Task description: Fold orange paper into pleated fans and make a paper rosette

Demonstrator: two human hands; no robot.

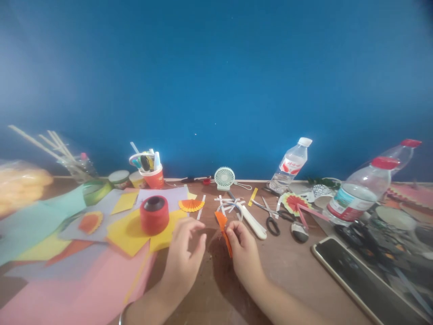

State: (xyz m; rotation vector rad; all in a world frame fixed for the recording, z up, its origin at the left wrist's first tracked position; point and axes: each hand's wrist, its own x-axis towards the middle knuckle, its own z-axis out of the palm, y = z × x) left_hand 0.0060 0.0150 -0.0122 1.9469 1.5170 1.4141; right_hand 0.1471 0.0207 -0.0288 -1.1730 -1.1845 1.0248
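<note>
Behind the brown bench (287,284), a plain blue wall (216,81) is seen. Near the bench's middle, a narrow orange folded paper (221,220) is pinched between thumb and fingers of the right hand (246,255), gripped along one side, seemingly so that its layers are kept together. The left hand (184,255) is held just beside it, thumb and fingers parted, with nothing seen in its grasp. Beyond them, white paper strips (230,206) are scattered by a white-handled tool (252,221) and black-handled scissors (272,226), probably left there for easy reach. To the left, yellow paper (126,234) is partly covered by a red tape roll (154,221), by which it may be weighed down; an orange pleated fan (191,206) is laid nearby. Markers are stood upright in a red cup (155,179), likely to be kept gathered. The paper's lower folds are partly hidden by the right-hand fingers, and a wristband (123,313) and a smartphone (358,280) are cut off by the frame. At far left, a bag's yellowish contents (23,185) are too blurred to be identified.
</note>
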